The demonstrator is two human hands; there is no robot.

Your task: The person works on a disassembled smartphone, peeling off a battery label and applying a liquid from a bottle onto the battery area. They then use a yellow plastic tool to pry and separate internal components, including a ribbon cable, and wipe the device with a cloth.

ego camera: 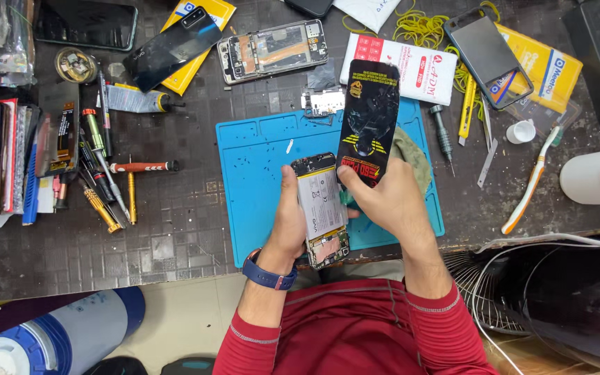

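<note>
My left hand (287, 219) grips an opened phone body (322, 208) with its white battery and circuit boards facing up, held over the near edge of the blue work mat (258, 149). My right hand (392, 201) holds a black phone panel (368, 119) with yellow print, tilted up and away from me, right beside the phone body. A small teal tool tip (346, 199) shows between the two hands. A blue band sits on my left wrist. A greenish cloth (411, 154) lies behind my right hand.
Screwdrivers (105, 184) and a glue tube (137, 99) lie to the left. Another opened phone (272, 50), a dark back cover (172, 47), packets, a clear case (489, 52), a toothbrush (530, 182) and a white bottle (597, 176) ring the mat. A wire fan guard (480, 278) sits at lower right.
</note>
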